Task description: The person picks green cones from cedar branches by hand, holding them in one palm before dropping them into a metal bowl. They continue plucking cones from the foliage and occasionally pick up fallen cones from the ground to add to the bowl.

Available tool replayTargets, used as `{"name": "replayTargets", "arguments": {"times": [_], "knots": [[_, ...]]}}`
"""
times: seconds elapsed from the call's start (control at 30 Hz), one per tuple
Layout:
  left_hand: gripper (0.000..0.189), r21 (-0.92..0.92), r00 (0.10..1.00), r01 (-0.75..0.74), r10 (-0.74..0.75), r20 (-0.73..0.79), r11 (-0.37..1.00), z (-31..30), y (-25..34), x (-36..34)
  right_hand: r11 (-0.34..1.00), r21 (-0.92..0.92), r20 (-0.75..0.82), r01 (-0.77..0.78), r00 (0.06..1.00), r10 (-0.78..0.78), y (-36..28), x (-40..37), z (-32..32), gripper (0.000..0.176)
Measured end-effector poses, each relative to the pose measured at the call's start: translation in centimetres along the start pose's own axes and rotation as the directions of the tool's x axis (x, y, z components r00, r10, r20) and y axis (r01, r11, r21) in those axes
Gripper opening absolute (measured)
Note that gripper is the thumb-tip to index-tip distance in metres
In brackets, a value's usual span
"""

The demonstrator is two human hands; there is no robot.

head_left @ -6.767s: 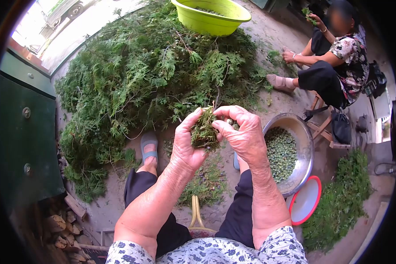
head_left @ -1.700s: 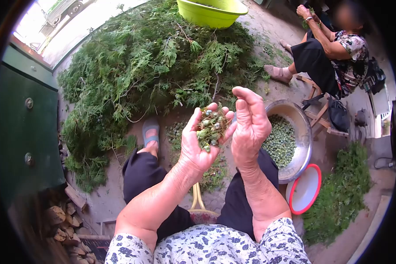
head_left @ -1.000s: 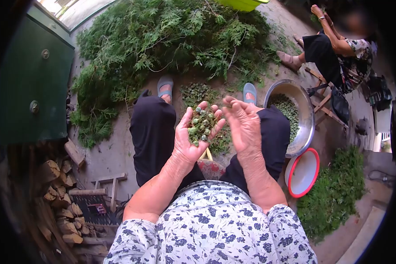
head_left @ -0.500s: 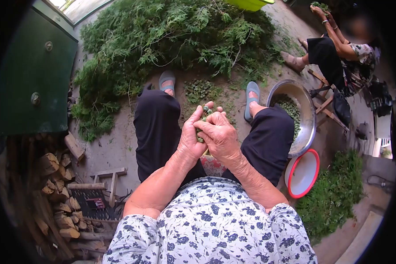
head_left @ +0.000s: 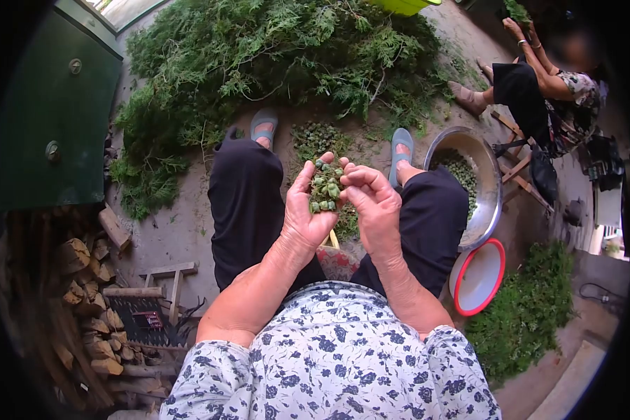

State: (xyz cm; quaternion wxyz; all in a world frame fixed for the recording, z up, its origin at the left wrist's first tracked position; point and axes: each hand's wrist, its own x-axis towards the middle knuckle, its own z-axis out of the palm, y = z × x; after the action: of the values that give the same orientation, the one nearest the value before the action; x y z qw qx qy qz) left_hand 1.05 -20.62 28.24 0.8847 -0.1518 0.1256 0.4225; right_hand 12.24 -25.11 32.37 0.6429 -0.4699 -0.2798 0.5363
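Note:
A clump of small green cones (head_left: 326,183) rests in my left hand (head_left: 304,213), whose palm is turned up with the fingers curled around the clump. My right hand (head_left: 375,203) is at the clump's right side, thumb and forefinger pinched together at its edge; what lies between those fingertips is too small to make out. Beyond my hands, between my feet, a heap of similar cones (head_left: 318,137) lies on the ground. A metal basin (head_left: 492,189) with many green cones in it stands right of my right knee.
A big pile of green branches (head_left: 259,56) spreads ahead. A red-rimmed white basin (head_left: 484,280) leans against the metal one, near more greenery (head_left: 521,315). Split firewood (head_left: 91,280) and a small wooden stool (head_left: 171,273) are at left. Another person (head_left: 532,91) sits at upper right, holding greenery.
My right hand has drawn off the left palm to the right, uncovering the cones. The left hand has opened somewhat. The other person's hands have shifted slightly.

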Motion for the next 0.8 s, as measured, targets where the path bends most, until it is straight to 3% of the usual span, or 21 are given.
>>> {"name": "replayTargets", "arguments": {"times": [0.03,0.07,0.13,0.17,0.2,0.27,0.3,0.33,0.4,0.43,0.47,0.5,0.53,0.63,0.7,0.8], "knots": [[0.034,0.001,1.0,-0.002,0.002,0.003,1.0,0.5,0.0,0.0,0.941,-0.297,0.059,0.165,0.986,-0.155,0.4,0.1,-0.3,0.021],[0.034,0.004,1.0,-0.015,0.015,-0.022,1.0,1.0,-0.2,-0.1,0.94,-0.296,0.063,0.169,0.986,-0.157,0.3,0.0,-0.2,0.021],[0.035,0.007,0.999,-0.024,0.024,-0.048,1.0,1.3,-0.3,-0.2,0.743,-0.618,0.155,0.255,0.967,-0.203,-0.8,-0.3,0.6,0.025],[0.035,-0.016,0.999,-0.013,0.013,-0.038,1.0,1.0,-0.2,-0.2,0.655,-0.696,0.207,0.295,0.955,-0.211,-0.8,-0.3,0.6,0.029],[0.035,-0.039,1.0,-0.003,0.002,-0.028,0.999,0.9,-0.2,-0.2,0.654,-0.697,0.205,0.294,0.956,-0.212,-0.5,-0.3,0.5,0.029],[0.035,-0.021,0.999,-0.017,0.016,-0.039,1.0,1.0,-0.3,-0.1,0.78,-0.562,0.145,0.277,0.961,-0.237,0.0,-0.2,0.4,0.028],[0.035,-0.001,0.998,-0.032,0.032,-0.049,0.999,1.2,-0.3,-0.2,0.914,-0.37,0.029,0.164,0.986,-0.165,-0.3,-0.2,0.7,0.024],[0.035,-0.002,0.998,-0.037,0.036,-0.05,0.999,1.4,-0.2,-0.2,1.0,0.025,-0.076,-0.01,0.997,0.012,-1.3,-0.1,1.1,0.019],[0.036,0.018,0.999,-0.038,0.039,-0.017,0.999,1.8,0.1,-0.4,0.972,0.218,0.052,-0.091,0.995,0.081,-2.7,0.2,0.2,0.018],[0.036,0.029,0.999,-0.048,0.048,-0.014,0.998,1.8,0.1,-0.3,0.972,0.218,0.051,-0.091,0.995,0.082,-2.4,0.1,-0.1,0.018],[0.036,0.029,0.999,-0.046,0.047,-0.014,0.999,1.9,0.1,-0.2,0.989,-0.149,0.082,0.004,0.997,0.008,-1.8,0.0,-0.6,0.018],[0.037,0.023,0.999,-0.053,0.054,-0.01,0.998,1.9,0.0,-0.1,0.863,-0.492,0.138,0.112,0.989,-0.05,-1.7,-0.1,-0.6,0.018],[0.037,0.017,0.998,-0.062,0.062,-0.007,0.998,1.9,-0.1,-0.1,0.783,-0.577,0.212,0.231,0.969,-0.13,-1.8,-0.4,0.0,0.02],[0.038,0.03,0.997,-0.041,0.039,0.063,0.999,1.4,0.0,-0.1,0.711,-0.642,0.265,0.286,0.954,-0.144,-0.8,-0.8,0.9,0.023],[0.039,0.034,0.995,-0.045,0.042,0.088,0.998,1.2,0.0,0.0,0.622,-0.671,0.307,0.404,0.915,-0.263,0.0,-0.7,1.0,0.023],[0.039,-0.027,0.994,-0.012,0.015,0.108,1.0,1.5,0.1,-0.1,0.722,-0.607,0.231,0.332,0.943,-0.24,-0.7,-0.8,0.9,0.021]]}}
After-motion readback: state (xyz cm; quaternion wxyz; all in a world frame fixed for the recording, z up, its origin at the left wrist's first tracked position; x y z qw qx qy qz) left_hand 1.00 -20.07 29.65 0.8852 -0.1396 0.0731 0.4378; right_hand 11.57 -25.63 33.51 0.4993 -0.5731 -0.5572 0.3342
